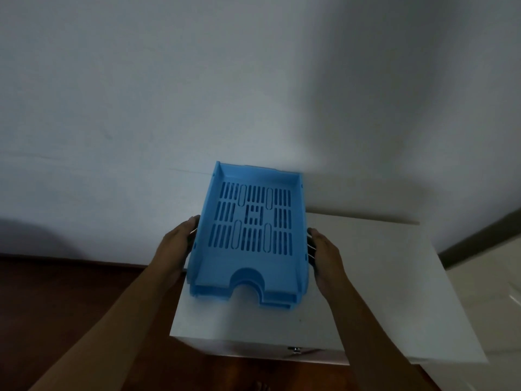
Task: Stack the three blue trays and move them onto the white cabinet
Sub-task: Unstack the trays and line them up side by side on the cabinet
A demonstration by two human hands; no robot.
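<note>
head view: slotted blue trays (248, 235), stacked

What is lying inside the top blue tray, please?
Nothing shows inside the top blue tray; its slotted floor is bare. The slots are too dark to show what lies beneath.

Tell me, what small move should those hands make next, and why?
Probably lower the stack of blue trays straight down onto the white cabinet. The left hand and right hand grip its sides, and it already seems to hover over the cabinet top, tilted, so setting it flat comes next.
</note>
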